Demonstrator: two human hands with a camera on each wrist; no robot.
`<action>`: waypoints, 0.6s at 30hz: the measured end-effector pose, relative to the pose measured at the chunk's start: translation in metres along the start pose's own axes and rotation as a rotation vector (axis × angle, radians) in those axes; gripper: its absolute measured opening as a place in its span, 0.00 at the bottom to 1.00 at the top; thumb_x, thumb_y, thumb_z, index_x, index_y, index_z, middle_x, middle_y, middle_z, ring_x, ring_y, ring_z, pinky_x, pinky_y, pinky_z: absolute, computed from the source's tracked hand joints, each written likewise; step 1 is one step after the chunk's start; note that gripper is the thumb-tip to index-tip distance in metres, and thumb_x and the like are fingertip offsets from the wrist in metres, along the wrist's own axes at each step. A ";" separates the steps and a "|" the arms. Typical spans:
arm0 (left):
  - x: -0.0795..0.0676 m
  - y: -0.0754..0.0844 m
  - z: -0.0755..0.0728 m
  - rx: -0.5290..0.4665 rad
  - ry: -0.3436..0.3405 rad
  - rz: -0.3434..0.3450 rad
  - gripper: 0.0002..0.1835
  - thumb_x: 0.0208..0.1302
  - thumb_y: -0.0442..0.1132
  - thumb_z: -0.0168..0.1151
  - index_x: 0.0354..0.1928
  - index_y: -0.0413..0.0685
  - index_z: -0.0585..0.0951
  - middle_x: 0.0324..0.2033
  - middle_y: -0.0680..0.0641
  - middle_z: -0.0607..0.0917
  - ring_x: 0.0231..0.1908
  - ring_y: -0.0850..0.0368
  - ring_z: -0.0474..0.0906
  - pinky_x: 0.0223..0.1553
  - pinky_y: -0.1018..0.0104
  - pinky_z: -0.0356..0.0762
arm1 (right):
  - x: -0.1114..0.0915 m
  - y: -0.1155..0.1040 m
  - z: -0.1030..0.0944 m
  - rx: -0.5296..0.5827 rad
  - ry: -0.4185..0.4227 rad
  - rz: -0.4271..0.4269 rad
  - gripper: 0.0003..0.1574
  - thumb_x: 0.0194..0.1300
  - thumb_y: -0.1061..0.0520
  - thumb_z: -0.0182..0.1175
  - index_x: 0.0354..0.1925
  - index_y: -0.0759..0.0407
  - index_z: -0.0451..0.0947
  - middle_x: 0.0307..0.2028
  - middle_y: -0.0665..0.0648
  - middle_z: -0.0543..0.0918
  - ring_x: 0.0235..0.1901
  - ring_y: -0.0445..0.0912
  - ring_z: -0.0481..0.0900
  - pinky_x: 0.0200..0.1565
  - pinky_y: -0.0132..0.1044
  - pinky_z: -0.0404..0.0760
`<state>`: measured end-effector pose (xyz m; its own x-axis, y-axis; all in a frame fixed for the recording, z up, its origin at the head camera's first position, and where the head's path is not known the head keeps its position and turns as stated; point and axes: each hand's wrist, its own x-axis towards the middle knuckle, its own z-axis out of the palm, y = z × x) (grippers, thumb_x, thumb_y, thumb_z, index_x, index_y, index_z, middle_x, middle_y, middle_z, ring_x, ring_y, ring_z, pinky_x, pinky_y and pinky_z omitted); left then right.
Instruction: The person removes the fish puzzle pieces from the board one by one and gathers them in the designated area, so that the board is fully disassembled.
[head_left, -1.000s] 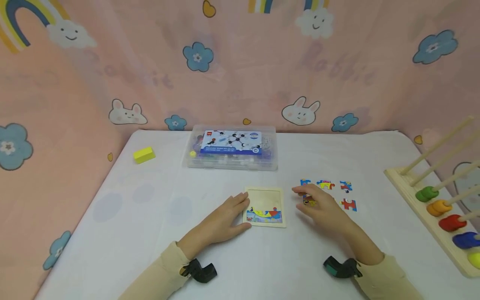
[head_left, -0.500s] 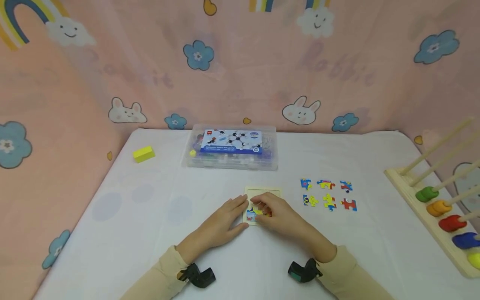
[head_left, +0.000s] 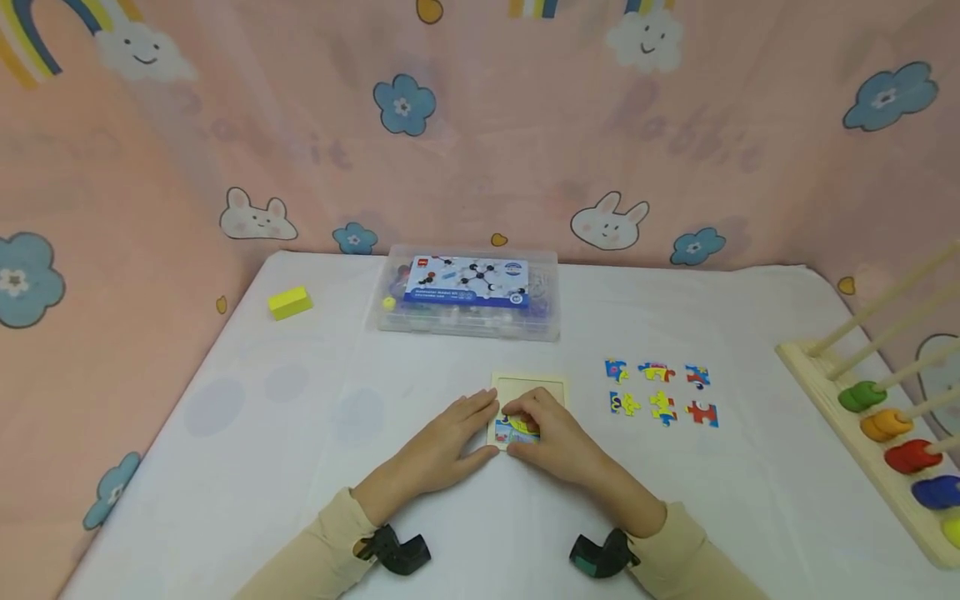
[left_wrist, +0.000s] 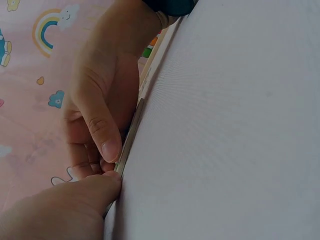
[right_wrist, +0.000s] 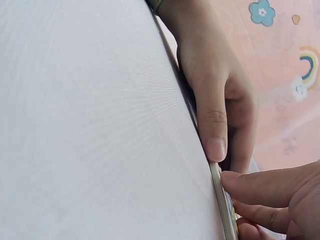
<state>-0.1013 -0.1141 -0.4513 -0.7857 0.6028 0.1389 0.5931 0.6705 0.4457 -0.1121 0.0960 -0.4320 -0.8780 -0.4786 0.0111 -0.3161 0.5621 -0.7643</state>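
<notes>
A small square wooden puzzle tray lies on the white table, its lower part filled with colourful jigsaw pieces. Along its left edge my left hand rests with fingers extended, thumb near the front corner. My right hand is over the tray's right side, fingers bent down onto the pieces, covering part of them. In the right wrist view, the thumb of the right hand touches the tray's rim; no loose piece shows between its fingers. Several loose jigsaw pieces lie in two rows to the right.
A clear plastic molecular model kit box stands behind the tray. A yellow block lies at the back left. On the right is a wooden peg rack with coloured beads. A patterned pink cloth hangs behind the table.
My right hand has moved left from beside the loose pieces onto the tray, and its fingers have settled on the pieces there. The left hand has stayed at the tray's left edge.
</notes>
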 end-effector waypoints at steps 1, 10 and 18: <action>0.000 0.000 0.000 -0.001 0.001 -0.001 0.33 0.67 0.50 0.57 0.68 0.39 0.66 0.70 0.45 0.62 0.70 0.52 0.57 0.71 0.57 0.56 | 0.000 0.000 0.000 0.010 0.003 0.007 0.24 0.52 0.63 0.69 0.49 0.61 0.76 0.41 0.54 0.72 0.37 0.42 0.67 0.39 0.28 0.72; 0.000 0.000 0.000 -0.016 0.008 -0.006 0.33 0.66 0.50 0.58 0.67 0.39 0.66 0.70 0.46 0.63 0.70 0.53 0.57 0.72 0.58 0.55 | 0.003 -0.002 0.004 0.037 0.014 0.051 0.24 0.50 0.65 0.69 0.47 0.61 0.75 0.39 0.55 0.70 0.34 0.42 0.65 0.36 0.28 0.68; 0.000 0.000 0.000 -0.020 0.002 -0.007 0.33 0.66 0.50 0.58 0.67 0.39 0.66 0.70 0.46 0.62 0.71 0.54 0.57 0.72 0.58 0.54 | 0.003 -0.003 0.005 0.042 0.019 0.060 0.25 0.50 0.65 0.69 0.47 0.61 0.74 0.39 0.55 0.69 0.35 0.43 0.64 0.36 0.28 0.68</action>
<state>-0.1018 -0.1141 -0.4518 -0.7902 0.5973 0.1374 0.5840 0.6657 0.4645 -0.1120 0.0901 -0.4330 -0.9016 -0.4319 -0.0231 -0.2481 0.5603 -0.7902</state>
